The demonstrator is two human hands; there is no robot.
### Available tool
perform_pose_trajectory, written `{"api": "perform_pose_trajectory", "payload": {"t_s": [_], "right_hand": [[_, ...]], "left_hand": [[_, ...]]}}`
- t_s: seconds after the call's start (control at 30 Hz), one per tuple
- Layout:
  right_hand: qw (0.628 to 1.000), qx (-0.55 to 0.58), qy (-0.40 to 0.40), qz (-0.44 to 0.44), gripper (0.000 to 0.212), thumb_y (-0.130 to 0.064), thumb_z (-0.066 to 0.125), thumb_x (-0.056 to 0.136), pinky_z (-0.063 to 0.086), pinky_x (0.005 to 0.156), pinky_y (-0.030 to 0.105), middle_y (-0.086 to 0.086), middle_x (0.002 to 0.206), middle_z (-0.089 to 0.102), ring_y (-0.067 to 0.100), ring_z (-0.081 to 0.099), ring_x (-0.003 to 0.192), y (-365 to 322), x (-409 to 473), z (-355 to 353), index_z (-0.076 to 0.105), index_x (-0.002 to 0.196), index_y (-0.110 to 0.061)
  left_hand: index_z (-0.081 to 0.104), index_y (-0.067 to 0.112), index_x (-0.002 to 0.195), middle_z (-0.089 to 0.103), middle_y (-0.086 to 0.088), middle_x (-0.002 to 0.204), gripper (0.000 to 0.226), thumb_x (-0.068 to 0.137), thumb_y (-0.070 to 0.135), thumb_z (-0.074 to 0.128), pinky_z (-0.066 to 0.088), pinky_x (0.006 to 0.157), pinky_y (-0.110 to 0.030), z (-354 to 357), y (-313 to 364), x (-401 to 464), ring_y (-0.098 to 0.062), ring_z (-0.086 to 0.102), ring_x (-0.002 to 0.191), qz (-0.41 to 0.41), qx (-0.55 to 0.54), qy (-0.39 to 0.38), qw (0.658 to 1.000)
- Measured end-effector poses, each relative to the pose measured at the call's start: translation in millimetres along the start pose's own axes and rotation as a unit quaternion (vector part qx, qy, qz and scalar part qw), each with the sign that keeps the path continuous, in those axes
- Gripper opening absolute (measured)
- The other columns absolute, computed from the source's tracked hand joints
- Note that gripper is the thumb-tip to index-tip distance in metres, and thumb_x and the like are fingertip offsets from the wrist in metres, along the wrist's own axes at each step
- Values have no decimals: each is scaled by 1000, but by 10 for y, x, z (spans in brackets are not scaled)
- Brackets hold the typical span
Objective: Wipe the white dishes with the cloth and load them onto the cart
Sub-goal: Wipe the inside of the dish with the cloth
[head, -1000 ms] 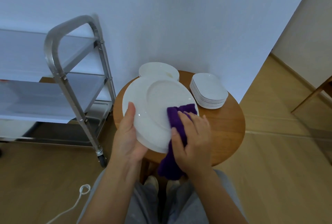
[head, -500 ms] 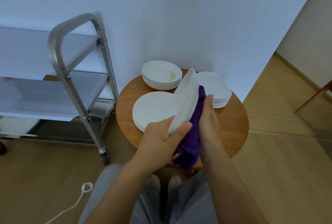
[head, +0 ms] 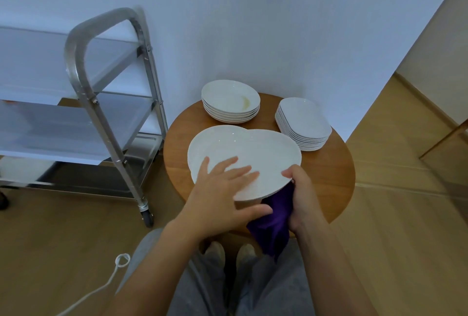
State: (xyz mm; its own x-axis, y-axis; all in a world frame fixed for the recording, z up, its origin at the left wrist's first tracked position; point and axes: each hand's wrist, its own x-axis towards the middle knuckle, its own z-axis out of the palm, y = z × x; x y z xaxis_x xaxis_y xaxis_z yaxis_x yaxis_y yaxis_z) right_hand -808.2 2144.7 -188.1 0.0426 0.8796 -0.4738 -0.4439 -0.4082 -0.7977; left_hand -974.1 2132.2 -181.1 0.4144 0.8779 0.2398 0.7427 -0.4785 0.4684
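Three dish stacks (head: 231, 103), one cloth (head: 272, 224), one cart (head: 106, 93), one table (head: 329, 176).

Dim even light, edges warped, maybe motion-blurred

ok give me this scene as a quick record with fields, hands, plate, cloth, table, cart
left hand: fingers spread flat on the held plate, thumb under its near rim
right hand: grips the plate's right rim and the cloth
held plate: large, white, held over the table
cloth: purple, hanging below the plate
table: round, wooden; bears a stack of bowls, top one stained, and a stack of oblong plates
cart: metal, left of the table; no dishes visible on its shelves
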Motion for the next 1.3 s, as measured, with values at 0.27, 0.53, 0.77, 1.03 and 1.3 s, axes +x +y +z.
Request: {"api": "perform_pose_trajectory", "payload": {"t_s": [0.27,0.53,0.77,1.03,1.3], "right_hand": [[994,-56,64,-64,24,-11,53,81,46,50,27,1,91,66,19,62,80,73,222,-49,59,102,-21],[966,-183,149,-102,53,-15,71,81,51,70,30,-8,107,55,14,55,95,-37,581,-20,49,129,-23],[907,-345,183,-160,61,-10,68,81,48,83,32,-2,127,54,13,50,103,-74,986,-29,44,136,-20],[816,-533,163,-155,60,-23,62,86,45,85,33,-1,132,51,20,51,116,-4,1192,31,35,141,-25],[775,-590,172,-147,64,-27,60,88,46,86,35,3,136,46,24,49,119,72,1294,73,28,144,-23]], "left_hand": [[38,19,130,51,-1,119,36,97,33,44,40,62,-15,214,-606,131,-9,50,89,-393,-299,133,859],[44,18,113,47,5,101,14,100,20,38,32,50,-10,266,-874,396,-3,45,71,-415,-255,169,857],[49,13,124,48,-2,118,29,98,24,42,40,75,-22,418,-1035,623,-16,46,98,-433,-168,166,870],[45,20,131,41,-4,121,35,97,30,43,42,83,-31,495,-1182,654,-16,43,98,-475,-75,187,857],[41,22,136,43,-8,130,39,98,32,39,45,92,-40,541,-1210,639,-23,48,108,-468,-79,176,862]]}}
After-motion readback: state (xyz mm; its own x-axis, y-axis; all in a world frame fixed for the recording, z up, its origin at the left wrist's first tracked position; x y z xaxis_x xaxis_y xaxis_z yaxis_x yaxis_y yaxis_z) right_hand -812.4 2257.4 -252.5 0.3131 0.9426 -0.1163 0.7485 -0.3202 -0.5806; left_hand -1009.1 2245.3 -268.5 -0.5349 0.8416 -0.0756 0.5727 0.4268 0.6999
